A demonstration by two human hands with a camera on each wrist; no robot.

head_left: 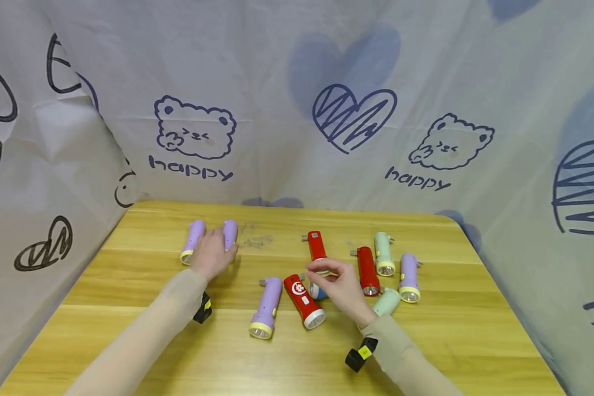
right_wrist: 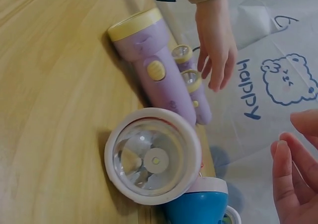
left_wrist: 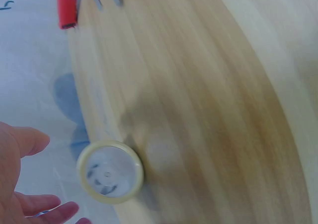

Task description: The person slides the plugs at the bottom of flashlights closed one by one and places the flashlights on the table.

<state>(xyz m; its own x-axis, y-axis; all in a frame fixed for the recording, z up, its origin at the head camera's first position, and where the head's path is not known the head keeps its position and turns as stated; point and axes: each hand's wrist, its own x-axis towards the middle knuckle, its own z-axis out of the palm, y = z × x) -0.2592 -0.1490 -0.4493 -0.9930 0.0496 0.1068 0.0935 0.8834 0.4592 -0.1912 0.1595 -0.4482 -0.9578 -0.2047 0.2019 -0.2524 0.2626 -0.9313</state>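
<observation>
My left hand (head_left: 212, 253) is over the back left of the table, between two purple flashlights. One purple flashlight (head_left: 194, 239) lies at its left; the other purple flashlight (head_left: 230, 232) is partly hidden by the hand. In the left wrist view, thumb and fingers are spread apart beside a round cream-rimmed lens (left_wrist: 110, 172). My right hand (head_left: 340, 283) hovers above the middle group, thumb near the fingertips and nothing between them. Below it are a red flashlight with a white emblem (head_left: 303, 300) and a blue flashlight (head_left: 317, 291), which the hand partly covers.
Another purple flashlight (head_left: 266, 308) lies at the front middle, plug prongs showing. Further right are red flashlights (head_left: 367, 270), pale green flashlights (head_left: 383, 254) and a purple flashlight (head_left: 408, 278). A printed cloth (head_left: 277, 165) hangs behind the wooden table (head_left: 153, 231).
</observation>
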